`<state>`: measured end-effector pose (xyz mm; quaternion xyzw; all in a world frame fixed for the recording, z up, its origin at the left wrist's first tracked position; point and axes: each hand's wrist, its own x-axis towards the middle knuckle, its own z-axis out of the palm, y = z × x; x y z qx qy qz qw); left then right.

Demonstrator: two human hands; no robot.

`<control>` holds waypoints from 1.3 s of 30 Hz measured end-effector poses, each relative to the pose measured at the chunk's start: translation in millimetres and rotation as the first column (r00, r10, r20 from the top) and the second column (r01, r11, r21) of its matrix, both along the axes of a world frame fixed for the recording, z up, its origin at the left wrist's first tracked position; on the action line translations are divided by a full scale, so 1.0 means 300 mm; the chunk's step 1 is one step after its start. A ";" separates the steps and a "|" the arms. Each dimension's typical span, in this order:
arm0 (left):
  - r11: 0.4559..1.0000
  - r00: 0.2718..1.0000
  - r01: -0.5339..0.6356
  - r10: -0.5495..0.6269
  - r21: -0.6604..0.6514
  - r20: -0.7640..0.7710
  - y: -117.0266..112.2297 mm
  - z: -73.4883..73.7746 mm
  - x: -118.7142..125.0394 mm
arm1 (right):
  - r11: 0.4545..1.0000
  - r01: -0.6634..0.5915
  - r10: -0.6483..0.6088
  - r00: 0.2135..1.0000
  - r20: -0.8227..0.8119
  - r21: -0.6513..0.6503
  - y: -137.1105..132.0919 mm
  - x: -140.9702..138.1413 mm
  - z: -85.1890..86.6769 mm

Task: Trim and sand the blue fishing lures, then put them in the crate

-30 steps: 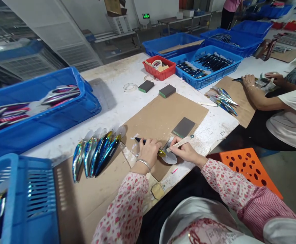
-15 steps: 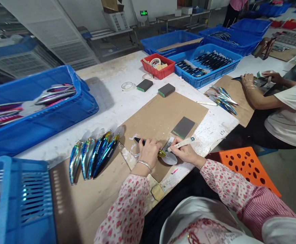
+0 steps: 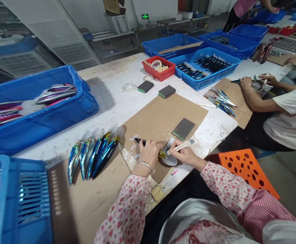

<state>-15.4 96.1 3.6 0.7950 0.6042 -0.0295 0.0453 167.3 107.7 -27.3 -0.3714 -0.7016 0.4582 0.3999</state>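
My left hand (image 3: 149,152) is closed over a dark fishing lure (image 3: 140,140), pressing it to the brown cardboard (image 3: 158,117). The lure's pointed dark end shows to the left of the fingers; its yellowish end and a clear round lip (image 3: 170,160) show to the right. In my right hand (image 3: 184,154), a craft knife with a pale handle (image 3: 184,145) is pinched, its tip at the lure's lipped end. Just beyond lies a dark sanding block (image 3: 183,128). Several shiny blue and silver lures (image 3: 94,156) lie in a row to the left of my left hand.
Blue crates with lures stand at the left (image 3: 41,112) and at the back (image 3: 206,66). A red bin (image 3: 159,69), a tape roll (image 3: 129,87) and two more sanding blocks (image 3: 166,91) sit beyond the cardboard. At right, a co-worker's hands (image 3: 247,83) handle a lure.
The knife in my right hand has shifted slightly toward the lure's lip, its handle at a slightly changed angle. My left hand stays on the lure. The camera view has shifted a little.
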 end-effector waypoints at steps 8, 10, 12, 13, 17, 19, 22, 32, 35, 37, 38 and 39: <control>0.999 1.000 -0.025 0.025 0.045 0.018 -0.017 -0.008 -0.002 | 0.990 -0.049 0.030 0.991 -0.133 -0.135 0.021 0.009 0.021; 0.998 0.999 -0.024 0.022 0.052 0.031 -0.021 -0.010 -0.003 | 0.977 -0.135 0.111 0.983 -0.146 -0.166 0.029 0.020 0.028; 0.998 0.999 -0.021 0.019 0.061 0.041 -0.023 -0.012 -0.005 | 0.962 -0.190 0.165 0.977 -0.138 -0.195 0.036 0.027 0.032; 0.998 0.999 -0.020 0.017 0.065 0.044 -0.024 -0.013 -0.006 | 0.954 -0.208 0.181 0.974 -0.138 -0.217 0.039 0.028 0.033; 0.996 0.998 -0.021 0.017 0.081 0.058 -0.026 -0.017 -0.007 | 0.940 -0.223 0.191 0.971 -0.141 -0.259 0.041 0.024 0.031; 0.996 0.998 -0.020 0.015 0.089 0.059 -0.026 -0.019 -0.007 | 0.942 -0.222 0.194 0.972 -0.130 -0.253 0.042 0.023 0.030; 0.996 0.998 -0.020 0.015 0.088 0.054 -0.024 -0.019 -0.008 | 0.931 -0.238 0.219 0.971 -0.097 -0.278 0.047 0.028 0.034; 0.991 0.999 0.030 -0.028 0.128 -0.020 -0.097 0.079 -0.022 | 0.923 0.302 -0.179 0.886 0.428 -0.238 0.170 0.312 0.019; 0.998 0.997 -0.007 0.012 0.064 -0.083 -0.123 0.094 -0.013 | 0.919 0.355 -0.205 0.801 0.563 -0.170 0.216 0.408 0.030; 0.999 0.995 -0.043 0.045 0.017 -0.094 -0.132 0.091 -0.006 | 0.897 0.442 -0.338 0.688 0.642 -0.002 0.230 0.428 0.045; 0.998 0.994 -0.057 0.056 -0.004 -0.092 -0.134 0.085 -0.004 | 0.872 0.475 -0.427 0.615 0.662 0.121 0.233 0.422 0.053; 0.998 0.994 -0.066 0.064 -0.024 -0.089 -0.134 0.077 -0.003 | 0.843 0.478 -0.507 0.553 0.661 0.248 0.233 0.405 0.060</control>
